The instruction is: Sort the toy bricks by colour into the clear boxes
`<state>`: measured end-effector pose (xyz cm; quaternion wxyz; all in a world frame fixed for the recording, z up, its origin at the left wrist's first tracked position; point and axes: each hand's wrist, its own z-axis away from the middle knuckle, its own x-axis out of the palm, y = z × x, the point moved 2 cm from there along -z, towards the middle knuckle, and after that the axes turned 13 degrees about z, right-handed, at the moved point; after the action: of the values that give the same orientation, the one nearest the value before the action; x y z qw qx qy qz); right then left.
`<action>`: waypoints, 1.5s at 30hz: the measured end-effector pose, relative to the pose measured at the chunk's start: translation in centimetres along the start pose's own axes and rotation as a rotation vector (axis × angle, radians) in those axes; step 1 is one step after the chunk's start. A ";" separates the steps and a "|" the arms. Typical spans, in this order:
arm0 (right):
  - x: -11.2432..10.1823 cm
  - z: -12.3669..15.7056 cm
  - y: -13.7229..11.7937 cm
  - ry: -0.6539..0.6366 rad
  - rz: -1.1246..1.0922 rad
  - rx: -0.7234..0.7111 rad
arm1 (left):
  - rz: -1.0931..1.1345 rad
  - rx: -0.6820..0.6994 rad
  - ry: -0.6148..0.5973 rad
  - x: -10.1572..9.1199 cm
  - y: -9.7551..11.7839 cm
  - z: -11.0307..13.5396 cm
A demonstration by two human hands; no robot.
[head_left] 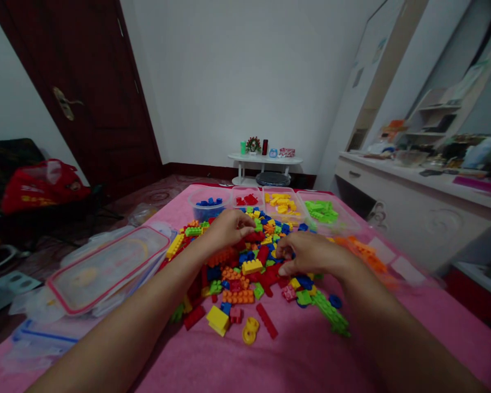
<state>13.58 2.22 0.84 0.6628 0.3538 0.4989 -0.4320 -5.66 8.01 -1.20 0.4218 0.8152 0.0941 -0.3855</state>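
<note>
A mixed pile of plastic building bricks in red, yellow, blue, green and orange lies on the pink cloth. Over the far middle of the pile is my left hand, fingers bent and thumb a little apart, close to red bricks. No brick shows in its grasp. At the pile's right side my right hand reaches in from the right, thumb and forefinger apart beside red pieces; its other fingertips are partly hidden. Nearer me lie a yellow brick, a long red brick and a green strip.
Behind the pile stand clear containers with blue bricks, red bricks, yellow bricks and green bricks. Orange bricks sit in a container at right. Stacked lids lie at left.
</note>
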 end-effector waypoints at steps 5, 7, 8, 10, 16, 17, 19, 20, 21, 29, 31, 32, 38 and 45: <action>0.1 0.1 -2.0 -0.006 0.152 0.081 | -0.059 0.030 -0.147 -0.4 2.0 0.7; 0.2 0.0 -2.0 0.006 0.130 0.038 | -0.084 0.027 -0.220 -0.4 2.1 1.0; 0.2 0.0 -1.8 0.018 0.101 0.016 | -0.097 0.017 -0.243 -0.4 1.9 1.2; 0.2 -0.2 -1.2 0.062 0.038 -0.011 | -0.135 -0.001 -0.259 -0.5 1.2 1.4; 0.2 -1.1 -0.7 0.242 -0.050 0.037 | -0.163 -0.066 -0.267 -0.2 -0.6 1.4; 0.3 -1.3 -0.9 0.269 -0.051 0.042 | -0.154 -0.070 -0.267 -0.2 -0.5 1.4; 0.7 -1.6 -1.2 0.325 -0.036 0.016 | -0.141 -0.083 -0.252 -0.2 -0.2 1.2; 1.0 -1.7 -1.4 0.346 -0.024 -0.012 | -0.132 -0.091 -0.230 -0.3 0.0 1.1; 1.3 -1.9 -1.6 0.362 -0.011 -0.045 | -0.118 -0.098 -0.198 -0.4 0.2 1.0; 2.6 -2.8 -1.7 0.351 0.028 -0.122 | 0.606 -0.403 -0.044 0.3 1.4 0.5; 2.2 -2.6 -1.3 0.325 0.048 -0.096 | 0.873 -0.498 -0.021 0.7 1.5 0.6; 1.9 -2.4 -1.1 0.318 0.056 -0.079 | 0.969 -0.529 -0.011 0.9 1.5 0.6; -0.3 -1.4 -0.3 0.486 -0.058 0.002 | 1.189 -0.651 -0.035 1.7 1.4 0.9; -1.4 -1.0 -2.0 0.739 -0.190 -0.019 | 1.323 -0.683 -0.225 2.5 2.4 1.0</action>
<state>11.22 2.70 1.84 0.3982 0.4319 0.7388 -0.3302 -3.32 5.29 -1.87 0.8019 0.4811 -0.3447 -0.0821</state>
